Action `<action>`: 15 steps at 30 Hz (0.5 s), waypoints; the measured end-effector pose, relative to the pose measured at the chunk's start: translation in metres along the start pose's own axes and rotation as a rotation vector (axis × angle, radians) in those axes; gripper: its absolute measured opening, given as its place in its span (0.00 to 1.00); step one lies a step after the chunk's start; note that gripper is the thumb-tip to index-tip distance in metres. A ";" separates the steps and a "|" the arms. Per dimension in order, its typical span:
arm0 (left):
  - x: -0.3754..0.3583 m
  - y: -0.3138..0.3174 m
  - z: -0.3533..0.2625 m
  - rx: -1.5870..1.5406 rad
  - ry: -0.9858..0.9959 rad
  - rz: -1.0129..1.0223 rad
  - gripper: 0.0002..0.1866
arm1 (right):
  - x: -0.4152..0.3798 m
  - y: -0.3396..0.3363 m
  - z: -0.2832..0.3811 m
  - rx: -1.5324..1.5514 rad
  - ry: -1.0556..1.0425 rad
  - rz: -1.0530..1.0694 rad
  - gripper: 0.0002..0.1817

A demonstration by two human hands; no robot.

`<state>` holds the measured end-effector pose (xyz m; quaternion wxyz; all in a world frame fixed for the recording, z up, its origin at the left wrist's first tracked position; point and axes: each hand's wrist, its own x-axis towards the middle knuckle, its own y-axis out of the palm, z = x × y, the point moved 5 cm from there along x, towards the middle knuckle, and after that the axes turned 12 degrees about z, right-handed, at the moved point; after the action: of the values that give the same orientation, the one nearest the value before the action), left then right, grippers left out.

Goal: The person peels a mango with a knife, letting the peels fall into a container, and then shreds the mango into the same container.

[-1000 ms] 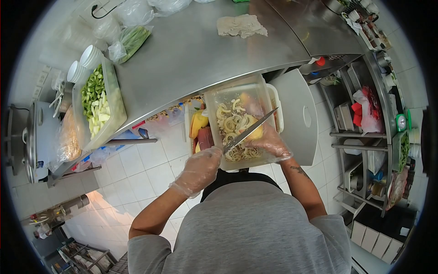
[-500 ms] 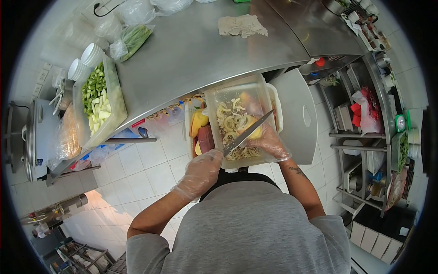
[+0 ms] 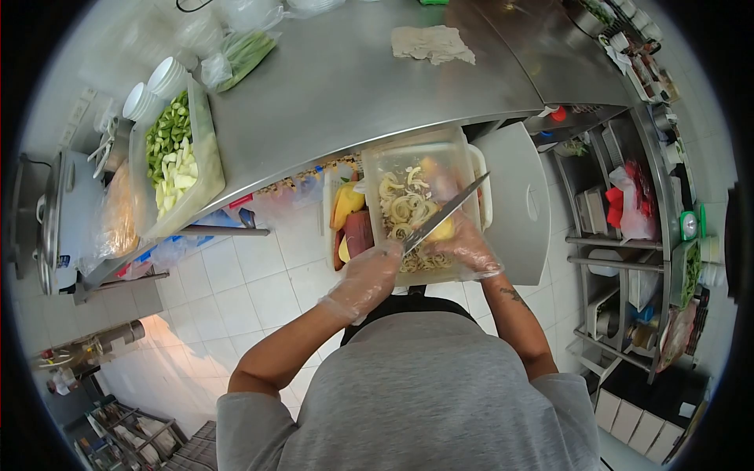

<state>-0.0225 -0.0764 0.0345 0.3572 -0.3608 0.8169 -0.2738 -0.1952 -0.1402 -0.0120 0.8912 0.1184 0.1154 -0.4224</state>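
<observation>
My left hand [image 3: 366, 278], in a clear plastic glove, is closed around the handle of a long kitchen knife [image 3: 449, 214]. The blade slants up and right across a translucent plastic tub [image 3: 383, 154]. My right hand [image 3: 473, 250], also gloved, grips a pale yellow piece of what looks like banana blossom [image 3: 444, 229] beside the blade. Beneath both hands, pale rings and shreds [image 3: 405, 208] of the same stuff fill much of the tub. Left of the tub, a bin holds yellow and dark red outer leaves [image 3: 358, 233].
A steel counter [image 3: 330, 86] runs along the front, with a crumpled cloth [image 3: 433, 45] on it. At its left end stands a tub of cut green and pale vegetables [image 3: 206, 161]. A grey lid-like panel [image 3: 518, 180] is right of my tub; shelving [image 3: 616, 256] stands farther right.
The whole view has shifted slightly as my head moved. The knife stays in my left hand, held over the tub at a slightly steeper slant; my right hand keeps its hold.
</observation>
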 end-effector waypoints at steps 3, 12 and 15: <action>0.019 -0.001 -0.001 0.009 0.026 -0.015 0.09 | 0.000 -0.001 -0.003 -0.075 -0.054 -0.054 0.40; 0.011 -0.004 -0.002 0.072 0.058 0.001 0.08 | -0.014 -0.023 0.008 -0.004 0.006 -0.148 0.40; 0.025 0.007 0.007 0.041 0.014 0.061 0.08 | -0.013 -0.023 0.010 0.016 -0.039 -0.158 0.39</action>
<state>-0.0318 -0.0930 0.0160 0.3669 -0.3264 0.8241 -0.2822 -0.2199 -0.1480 -0.0008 0.8562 0.1080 0.1036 -0.4945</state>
